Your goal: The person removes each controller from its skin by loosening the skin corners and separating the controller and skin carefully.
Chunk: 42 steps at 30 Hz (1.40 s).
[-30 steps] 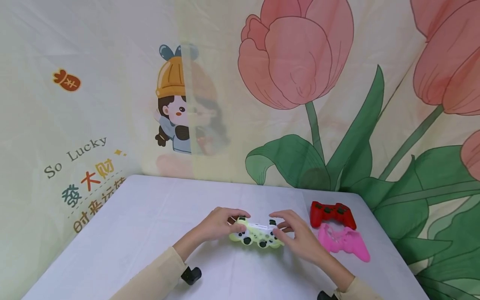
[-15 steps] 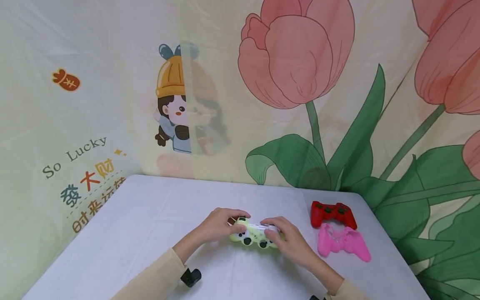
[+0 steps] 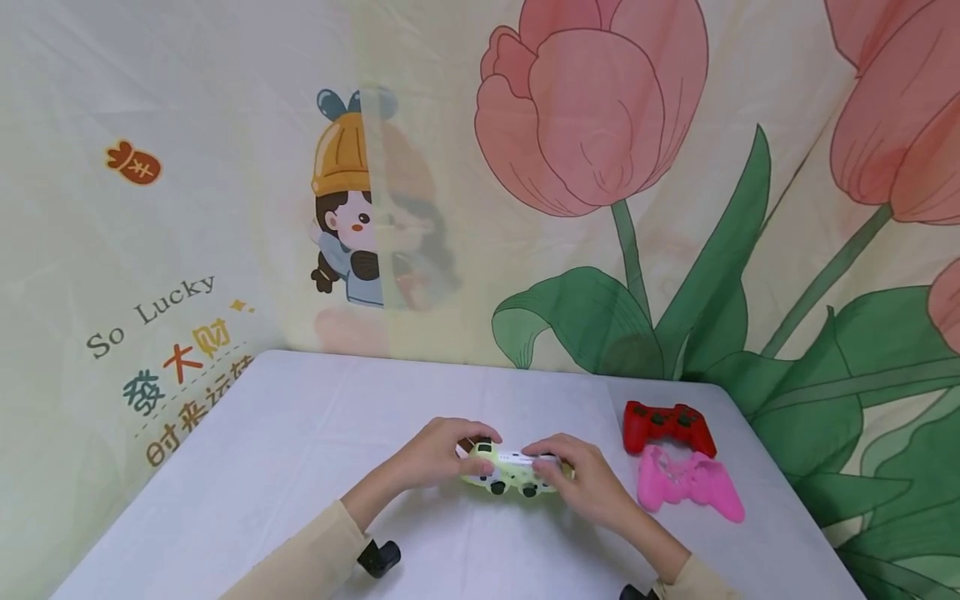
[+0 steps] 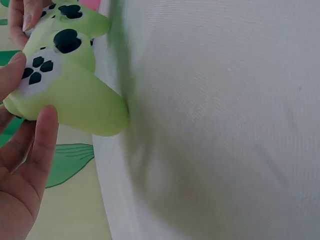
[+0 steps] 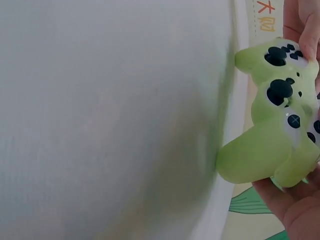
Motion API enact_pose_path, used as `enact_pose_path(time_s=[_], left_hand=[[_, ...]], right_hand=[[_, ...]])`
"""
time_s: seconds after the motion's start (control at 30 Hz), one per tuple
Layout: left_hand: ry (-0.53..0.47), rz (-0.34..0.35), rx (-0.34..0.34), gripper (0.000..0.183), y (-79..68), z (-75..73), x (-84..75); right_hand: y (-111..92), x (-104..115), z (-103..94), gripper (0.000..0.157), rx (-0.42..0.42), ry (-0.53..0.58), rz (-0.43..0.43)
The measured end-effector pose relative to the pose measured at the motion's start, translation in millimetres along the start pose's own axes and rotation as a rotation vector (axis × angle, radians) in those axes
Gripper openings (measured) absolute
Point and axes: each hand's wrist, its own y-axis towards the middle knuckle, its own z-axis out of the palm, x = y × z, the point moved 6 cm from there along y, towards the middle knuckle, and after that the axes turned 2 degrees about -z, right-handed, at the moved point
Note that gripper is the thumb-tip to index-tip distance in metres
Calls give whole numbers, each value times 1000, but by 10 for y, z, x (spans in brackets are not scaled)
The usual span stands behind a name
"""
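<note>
A white game controller (image 3: 513,475) in a pale green silicone cover (image 4: 92,102) is held low over the white tablecloth, face tilted toward me. My left hand (image 3: 435,454) grips its left end, thumb beside the direction buttons (image 4: 37,70) and fingers behind and beneath. At the right end, my right hand (image 3: 588,483) holds the cover with the thumb in front and the index finger over the top edge. In the right wrist view, fingers of that hand come up from under the right grip (image 5: 255,157). Both thumbsticks (image 5: 280,92) poke out through the cover.
To the right lies a red game controller (image 3: 666,423), with a pink silicone cover (image 3: 686,485) just in front of it. A white cloth (image 3: 315,417) covers the table. A printed curtain with tulips (image 3: 600,117) hangs behind the table.
My right hand, spread at the controller's right end a second ago, has come in leftward and closed on it. The left hand keeps its grip, and the controller has tipped slightly.
</note>
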Motion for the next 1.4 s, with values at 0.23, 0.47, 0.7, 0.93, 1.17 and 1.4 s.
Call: enact_pose_path(time_s=[0.23, 0.47, 0.7, 0.93, 1.17, 1.4], left_hand=[[-9, 42, 53, 40, 6, -16, -51], [-24, 71, 172, 45, 50, 24, -61], [-46, 130, 310, 50, 104, 101, -89], [-18, 138, 394, 51, 149, 115, -112], [23, 115, 388, 44, 172, 112, -69], [126, 116, 344, 37, 193, 77, -80]], right_hand=[[-10, 0, -46, 19, 1, -33, -132], [-21, 38, -80, 18, 52, -66, -257], [-60, 6, -96, 22, 182, -22, -362], [-48, -8, -107, 27, 264, -23, -321], [-50, 29, -117, 29, 295, -45, -353], [-68, 27, -127, 30, 314, -77, -343]])
